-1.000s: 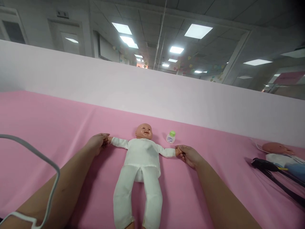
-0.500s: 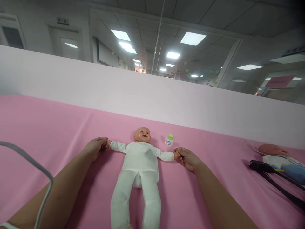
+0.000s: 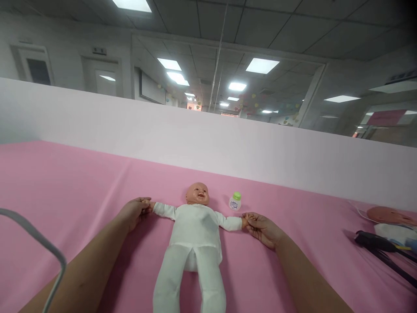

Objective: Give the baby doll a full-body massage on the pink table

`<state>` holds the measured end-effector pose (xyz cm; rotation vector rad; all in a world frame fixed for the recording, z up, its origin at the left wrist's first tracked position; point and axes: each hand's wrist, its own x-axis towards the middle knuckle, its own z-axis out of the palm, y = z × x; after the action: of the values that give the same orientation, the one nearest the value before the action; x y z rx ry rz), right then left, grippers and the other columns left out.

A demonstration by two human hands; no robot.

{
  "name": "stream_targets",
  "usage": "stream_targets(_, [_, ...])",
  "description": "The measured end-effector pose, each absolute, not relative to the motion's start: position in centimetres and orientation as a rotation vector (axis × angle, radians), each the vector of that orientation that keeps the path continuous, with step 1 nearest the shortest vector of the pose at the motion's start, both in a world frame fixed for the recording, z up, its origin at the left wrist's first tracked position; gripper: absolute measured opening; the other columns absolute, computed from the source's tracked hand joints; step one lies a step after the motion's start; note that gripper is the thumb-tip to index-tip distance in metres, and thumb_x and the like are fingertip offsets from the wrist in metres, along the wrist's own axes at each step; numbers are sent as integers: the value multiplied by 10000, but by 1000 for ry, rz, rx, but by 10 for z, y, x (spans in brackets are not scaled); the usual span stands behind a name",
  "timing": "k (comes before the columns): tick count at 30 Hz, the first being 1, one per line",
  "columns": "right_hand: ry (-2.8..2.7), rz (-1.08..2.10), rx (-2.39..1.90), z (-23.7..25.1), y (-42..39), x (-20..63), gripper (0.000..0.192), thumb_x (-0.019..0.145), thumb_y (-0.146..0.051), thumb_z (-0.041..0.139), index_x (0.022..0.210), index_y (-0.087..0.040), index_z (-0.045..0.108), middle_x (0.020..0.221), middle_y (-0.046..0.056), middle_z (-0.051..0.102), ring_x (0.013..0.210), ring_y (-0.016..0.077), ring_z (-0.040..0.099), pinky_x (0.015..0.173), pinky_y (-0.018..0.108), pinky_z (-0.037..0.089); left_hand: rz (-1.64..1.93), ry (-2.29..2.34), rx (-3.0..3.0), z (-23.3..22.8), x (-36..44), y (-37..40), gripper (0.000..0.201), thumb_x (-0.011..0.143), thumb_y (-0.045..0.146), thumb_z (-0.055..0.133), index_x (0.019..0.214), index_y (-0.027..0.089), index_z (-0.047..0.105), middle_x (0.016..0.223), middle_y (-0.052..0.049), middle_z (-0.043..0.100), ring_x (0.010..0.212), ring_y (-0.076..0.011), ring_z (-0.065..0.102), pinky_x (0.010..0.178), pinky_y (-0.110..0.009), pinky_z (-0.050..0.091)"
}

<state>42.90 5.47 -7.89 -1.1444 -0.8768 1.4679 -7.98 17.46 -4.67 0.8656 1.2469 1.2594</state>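
Observation:
A baby doll (image 3: 196,230) in a white top and trousers lies on its back on the pink sheet (image 3: 81,187), arms stretched out to both sides. My left hand (image 3: 135,214) pinches the doll's hand on the left side of the view. On the other side, my right hand (image 3: 263,229) has thumb and fingers closed around the doll's other hand. Just above that outstretched arm stands a small clear bottle (image 3: 235,202) with a green cap and a printed label. The doll's feet are cut off by the lower edge of the view.
A white padded wall (image 3: 195,141) runs behind the pink surface, with glass above it. At the right edge lies a second doll (image 3: 389,215), beside a black strap with a buckle (image 3: 374,241). A grey cable (image 3: 39,241) curves across the lower left.
The view has tilted up slightly, so everything sits a little lower and further right. Both hands still hold the doll's hands, and its arms remain outstretched.

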Motion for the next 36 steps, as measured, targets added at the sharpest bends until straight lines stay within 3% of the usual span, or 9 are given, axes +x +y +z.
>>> stream_targets(5, [-943,1424,-1166,-79,56,423,247,793,-329,886,943,-190,746,904,13,686,729,84,593,683,171,529,1238,1246,918,-53,-84,178,294,668,239,820,912,164,672,688,-19,693,592,-147,633,565,-243,543])
stream_targets(8, [-985,1397,-1179,-80,57,419,287,805,-418,865,875,-173,732,786,-3,637,647,76,513,608,181,466,1239,1260,929,-52,-83,176,321,655,356,845,854,178,667,659,-5,678,574,-142,611,543,-235,515])
stream_targets(13, [-960,1348,-1254,-80,59,417,386,786,-525,851,875,-170,728,685,-32,551,583,61,426,522,157,368,1255,1291,899,-43,-79,168,251,696,324,802,860,178,680,664,-6,686,560,-140,606,523,-230,498])
stream_targets(17, [-959,1384,-1212,-80,60,417,392,814,-507,836,981,-161,758,743,-17,567,618,59,443,557,140,421,1278,1305,856,-42,-77,168,150,748,188,716,895,179,691,653,-6,685,565,-147,629,533,-231,525])
stream_targets(27, [-879,1474,-1131,-84,59,426,354,824,-296,865,1136,-171,757,889,37,687,716,81,621,745,184,579,1234,1272,826,-44,-80,172,299,832,12,549,1080,146,648,716,-59,707,590,-159,660,585,-261,590])
stream_targets(36, [-917,1476,-1142,-83,58,422,287,756,-258,913,983,-196,749,842,1,672,668,61,596,663,148,548,1233,1198,920,-56,-89,177,309,813,78,690,1111,152,657,766,-50,710,639,-144,666,602,-231,579])
